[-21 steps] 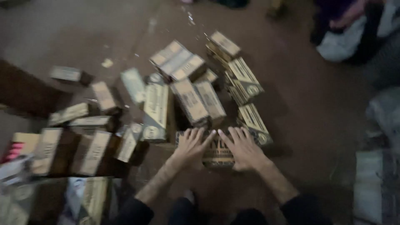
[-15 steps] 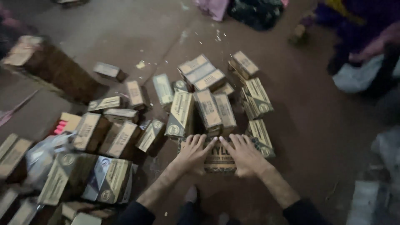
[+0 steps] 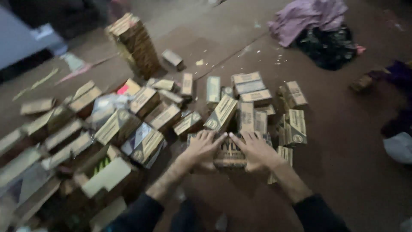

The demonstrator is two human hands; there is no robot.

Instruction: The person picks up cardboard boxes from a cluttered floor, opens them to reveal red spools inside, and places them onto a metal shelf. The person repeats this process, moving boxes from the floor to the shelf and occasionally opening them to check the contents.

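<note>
- Box, small, tan cardboard with dark print on top, lies on the floor straight ahead of the person, at the near edge of the scatter; pressed flat from both sides, likely to steady or square it.
- Left hand: fingers spread, palm down over the box's left end, holding it by pressure rather than a closed grasp.
- Right hand: fingers spread likewise over the right end, fingertips nearly meeting the left's; dark sleeves on both forearms.
- Loose boxes just beyond the hands: same tan kind, oblong, printed labels with a round mark at one end, lying flat or tilted against each other.
- Left heap: more such boxes, tumbled, some with flaps open; one shows a pale green face, one a pink patch.
- Right pair: standing on edge, touching.
- Stack, farther left: neat, tall, apart from the scatter.
- Cloth pile, far right: mauve over dark patterned fabric.
</note>
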